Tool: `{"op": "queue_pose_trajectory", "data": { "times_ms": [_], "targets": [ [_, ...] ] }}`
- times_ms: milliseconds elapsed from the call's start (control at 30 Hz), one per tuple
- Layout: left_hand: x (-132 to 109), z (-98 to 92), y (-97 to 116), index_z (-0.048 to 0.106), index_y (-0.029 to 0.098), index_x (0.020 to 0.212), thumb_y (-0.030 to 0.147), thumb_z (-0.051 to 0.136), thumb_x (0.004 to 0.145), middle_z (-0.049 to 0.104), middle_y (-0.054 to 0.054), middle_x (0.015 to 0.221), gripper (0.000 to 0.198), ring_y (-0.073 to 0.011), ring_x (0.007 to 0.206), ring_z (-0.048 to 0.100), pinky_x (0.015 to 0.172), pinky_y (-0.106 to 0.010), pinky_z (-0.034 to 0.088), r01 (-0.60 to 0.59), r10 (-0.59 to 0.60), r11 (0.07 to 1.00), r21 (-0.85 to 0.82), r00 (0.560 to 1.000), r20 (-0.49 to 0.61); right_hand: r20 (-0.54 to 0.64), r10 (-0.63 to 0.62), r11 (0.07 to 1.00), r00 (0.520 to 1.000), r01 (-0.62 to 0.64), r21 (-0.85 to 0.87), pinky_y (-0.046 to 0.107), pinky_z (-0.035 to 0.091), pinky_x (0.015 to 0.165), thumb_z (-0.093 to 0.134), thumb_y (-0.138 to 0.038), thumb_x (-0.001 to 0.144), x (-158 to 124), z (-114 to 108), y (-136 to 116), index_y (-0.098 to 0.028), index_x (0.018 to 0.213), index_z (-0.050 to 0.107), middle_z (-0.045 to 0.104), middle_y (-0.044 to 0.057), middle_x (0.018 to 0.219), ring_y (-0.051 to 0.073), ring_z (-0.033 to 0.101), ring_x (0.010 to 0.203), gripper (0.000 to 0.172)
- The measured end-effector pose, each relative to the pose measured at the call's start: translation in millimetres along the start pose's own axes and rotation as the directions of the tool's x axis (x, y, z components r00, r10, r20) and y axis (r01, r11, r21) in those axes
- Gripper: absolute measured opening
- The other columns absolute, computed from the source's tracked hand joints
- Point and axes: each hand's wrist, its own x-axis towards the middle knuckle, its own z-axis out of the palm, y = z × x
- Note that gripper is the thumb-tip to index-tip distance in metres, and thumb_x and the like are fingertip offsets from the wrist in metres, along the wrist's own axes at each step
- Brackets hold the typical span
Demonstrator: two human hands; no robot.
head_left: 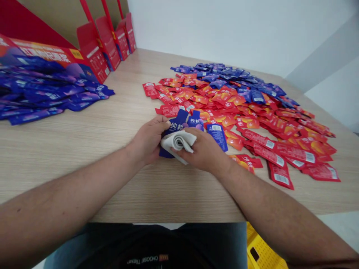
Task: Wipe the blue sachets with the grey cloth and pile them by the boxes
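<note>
**My hands close around a folded white sheet (178, 143) and a blue sachet (179, 125) at the table's near side.**
My left hand (147, 140) curls around them from one side while my right hand (203, 151) presses in from the other, both narrowed and holding. Below the table edge at five o'clock sits a yellow plastic crate (260, 250). A loose blue sachet (218, 136) lies just beside my right hand. At one to two o'clock, a wide spread of red-and-orange sachets (218, 99) covers the wood-grain table (84, 157), with a loose blue spread (230, 76) beyond it. So much remains unboxed there. At ten o'clock, a blue sachet heap (42, 95) lies against a red printed carton (47, 54). Red cardboard boxes (103, 43) stand at eleven o'clock; I cannot tell what they hold.
</note>
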Motion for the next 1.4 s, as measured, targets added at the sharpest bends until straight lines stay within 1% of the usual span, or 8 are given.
{"op": "queue_pose_trajectory", "data": {
  "times_ms": [133, 533, 667, 833, 933, 1067, 1267, 1400],
  "targets": [
    [1.2, 0.2, 0.4, 0.050, 0.020, 0.071, 0.011, 0.059, 0.084, 0.048, 0.003, 0.061, 0.018, -0.0102, 0.051, 0.045, 0.051, -0.024, 0.036, -0.010, 0.010, 1.000, -0.017, 0.999, -0.030, -0.097, 0.055, 0.999, 0.994, -0.054, 0.007, 0.038, 0.054, 0.090, 0.061, -0.041, 0.096, 0.6, 0.7, -0.3, -0.023, 0.109, 0.068, 0.075, 0.007, 0.107, 0.026, 0.069, 0.104, 0.023],
    [1.4, 0.2, -1.7, 0.051, 0.019, 0.071, 0.012, 0.061, 0.080, 0.045, 0.003, 0.061, 0.016, -0.0112, 0.053, 0.043, 0.051, -0.025, 0.036, -0.036, 0.036, 0.999, -0.005, 0.998, -0.045, 0.067, 0.013, 0.999, 0.998, -0.010, -0.041, 0.039, 0.053, 0.085, 0.066, -0.043, 0.092, -0.1, 2.9, -0.1, -0.022, 0.102, 0.066, 0.072, 0.007, 0.100, 0.027, 0.067, 0.097, 0.023],
    [2.1, 0.2, -0.5, 0.051, 0.019, 0.071, 0.010, 0.059, 0.080, 0.048, 0.002, 0.063, 0.016, -0.0111, 0.055, 0.046, 0.054, -0.025, 0.039, -0.062, 0.060, 0.998, -0.026, 0.997, -0.055, -0.070, 0.002, 1.000, 0.998, -0.003, -0.022, 0.038, 0.052, 0.090, 0.060, -0.042, 0.097, 0.4, 3.0, 2.6, -0.023, 0.109, 0.066, 0.073, 0.008, 0.107, 0.026, 0.067, 0.103, 0.023],
    [4.3, -0.4, 0.4, 0.050, 0.019, 0.072, 0.009, 0.057, 0.080, 0.048, 0.003, 0.060, 0.015, -0.0107, 0.052, 0.045, 0.051, -0.024, 0.038, -0.045, 0.044, 0.999, -0.013, 0.997, -0.056, 0.204, -0.083, 0.996, 0.975, 0.086, -0.008, 0.037, 0.054, 0.085, 0.067, -0.041, 0.091, -1.8, 7.2, 0.4, -0.022, 0.102, 0.064, 0.073, 0.007, 0.101, 0.025, 0.068, 0.099, 0.022],
    [6.7, -0.6, 0.8, 0.050, 0.019, 0.072, 0.008, 0.056, 0.081, 0.050, 0.003, 0.061, 0.015, -0.0111, 0.053, 0.048, 0.052, -0.024, 0.042, -0.052, 0.049, 0.998, -0.040, 0.996, -0.073, 0.017, 0.021, 1.000, 1.000, -0.021, -0.003, 0.041, 0.055, 0.089, 0.066, -0.039, 0.092, 2.3, -1.0, 8.8, -0.021, 0.103, 0.066, 0.074, 0.009, 0.103, 0.027, 0.069, 0.101, 0.021],
    [7.6, -0.2, 4.3, 0.053, 0.019, 0.077, 0.011, 0.056, 0.085, 0.056, 0.001, 0.065, 0.011, -0.0116, 0.053, 0.052, 0.053, -0.025, 0.047, -0.044, 0.040, 0.996, -0.072, 0.998, -0.058, -0.256, 0.317, 0.919, 0.913, -0.229, 0.320, 0.045, 0.058, 0.092, 0.066, -0.052, 0.093, 11.1, -13.8, 31.4, -0.023, 0.111, 0.067, 0.076, 0.007, 0.106, 0.027, 0.072, 0.103, 0.034],
    [-1.0, 2.5, 4.8, 0.058, 0.019, 0.084, 0.022, 0.059, 0.091, 0.059, 0.001, 0.065, 0.008, -0.0126, 0.055, 0.056, 0.061, -0.030, 0.054, 0.063, -0.059, 0.994, -0.086, 0.997, 0.054, 0.057, 0.335, 0.552, 0.940, -0.245, 0.797, 0.043, 0.065, 0.078, 0.070, -0.076, 0.079, 6.9, 0.9, 28.5, -0.025, 0.113, 0.065, 0.077, 0.005, 0.102, 0.026, 0.076, 0.090, 0.061],
    [-5.7, 4.1, -8.8, 0.065, 0.020, 0.094, 0.023, 0.069, 0.081, 0.067, -0.001, 0.072, 0.014, -0.0176, 0.065, 0.065, 0.066, -0.033, 0.057, 0.093, -0.088, 0.995, -0.036, 0.989, 0.118, 0.018, 0.253, 0.708, 0.967, -0.197, 0.678, 0.041, 0.063, 0.082, 0.071, -0.070, 0.083, -0.8, 9.3, 13.8, -0.025, 0.109, 0.066, 0.076, 0.004, 0.103, 0.023, 0.074, 0.094, 0.053]
  ]
}}
